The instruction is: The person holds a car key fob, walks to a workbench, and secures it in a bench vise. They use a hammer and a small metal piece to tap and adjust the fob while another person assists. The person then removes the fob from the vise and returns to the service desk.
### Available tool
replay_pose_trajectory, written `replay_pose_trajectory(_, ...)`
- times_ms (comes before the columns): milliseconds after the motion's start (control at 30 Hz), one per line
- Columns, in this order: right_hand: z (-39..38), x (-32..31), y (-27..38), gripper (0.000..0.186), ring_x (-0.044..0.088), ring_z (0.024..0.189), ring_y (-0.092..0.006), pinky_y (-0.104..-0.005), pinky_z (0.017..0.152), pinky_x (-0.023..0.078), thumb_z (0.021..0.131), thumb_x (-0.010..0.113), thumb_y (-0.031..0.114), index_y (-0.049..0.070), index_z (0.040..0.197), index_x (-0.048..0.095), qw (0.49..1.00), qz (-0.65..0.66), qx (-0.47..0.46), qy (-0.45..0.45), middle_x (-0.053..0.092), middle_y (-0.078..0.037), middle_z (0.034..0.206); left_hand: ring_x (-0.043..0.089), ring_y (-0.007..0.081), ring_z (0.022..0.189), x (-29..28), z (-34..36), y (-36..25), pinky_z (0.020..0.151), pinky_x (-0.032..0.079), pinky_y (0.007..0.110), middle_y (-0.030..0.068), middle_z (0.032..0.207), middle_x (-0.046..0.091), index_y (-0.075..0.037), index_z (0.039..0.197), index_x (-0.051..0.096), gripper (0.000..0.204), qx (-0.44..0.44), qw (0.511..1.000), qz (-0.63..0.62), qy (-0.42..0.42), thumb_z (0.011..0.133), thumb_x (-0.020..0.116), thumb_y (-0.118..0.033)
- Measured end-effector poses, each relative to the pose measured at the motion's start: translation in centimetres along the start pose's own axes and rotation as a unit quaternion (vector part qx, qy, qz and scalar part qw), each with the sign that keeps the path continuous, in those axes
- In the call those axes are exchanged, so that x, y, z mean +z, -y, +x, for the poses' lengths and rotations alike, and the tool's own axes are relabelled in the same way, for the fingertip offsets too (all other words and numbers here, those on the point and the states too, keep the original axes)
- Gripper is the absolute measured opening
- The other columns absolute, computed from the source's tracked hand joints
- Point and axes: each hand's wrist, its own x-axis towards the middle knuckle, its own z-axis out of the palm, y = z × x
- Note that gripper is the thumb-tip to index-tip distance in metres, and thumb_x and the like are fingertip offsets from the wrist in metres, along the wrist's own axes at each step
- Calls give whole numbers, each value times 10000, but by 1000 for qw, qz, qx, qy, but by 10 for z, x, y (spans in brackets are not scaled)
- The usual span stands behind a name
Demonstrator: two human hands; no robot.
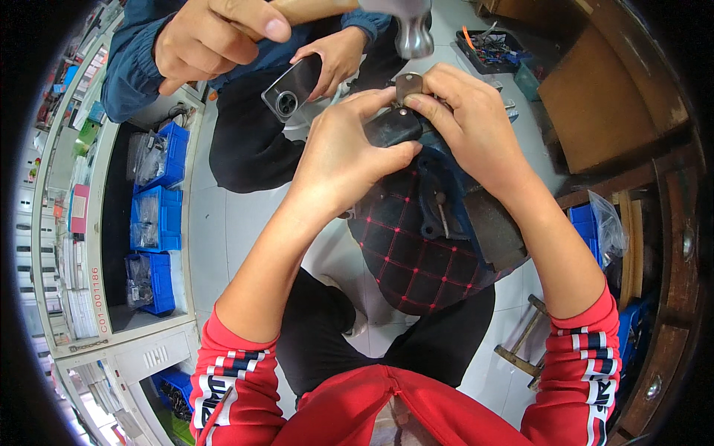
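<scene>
My left hand (338, 149) grips a dark rounded piece (388, 128) with a small silver rivet, on top of a blue metal vise (430, 220). My right hand (476, 130) has thumb and fingers closed on a small brownish metal plate (409, 83) standing up from that piece. The vise rests on a black padded cushion (401, 264) with red grid stitching. Just above my fingers, a co-worker's hand (204, 44) holds a hammer (409, 33) by its wooden handle, the steel head over the plate. The co-worker's other hand (336, 58) holds a phone (285, 97).
A white cabinet (149, 334) with blue bins (155, 219) stands at left. A black tool tray (483, 59) is at the back right. Wooden furniture (673, 297) and a blue bin (584, 230) line the right side. A metal-and-wood tool (520, 342) lies on the tiled floor.
</scene>
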Motion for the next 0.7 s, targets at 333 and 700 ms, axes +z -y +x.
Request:
replay_pose_trajectory(333,0,-1,1,152,501,687,-300,-331,627,410,837,591,116,-29,838,544,1000,1,8,8,499,-137,755,584,130,871,2,0,2,780,475,242,99,955,622,110,1135,552,563,17,1000,16,-14,667,749,-134)
replay_pose_trajectory(700,0,-1,0,165,560,765,-326,-391,634,434,843,573,180,17,823,560,1000,-5,5,3,540,-119,797,591,116,839,1,0,-2,744,482,232,107,963,627,125,1159,531,605,-14,1000,-3,-1,661,752,-138)
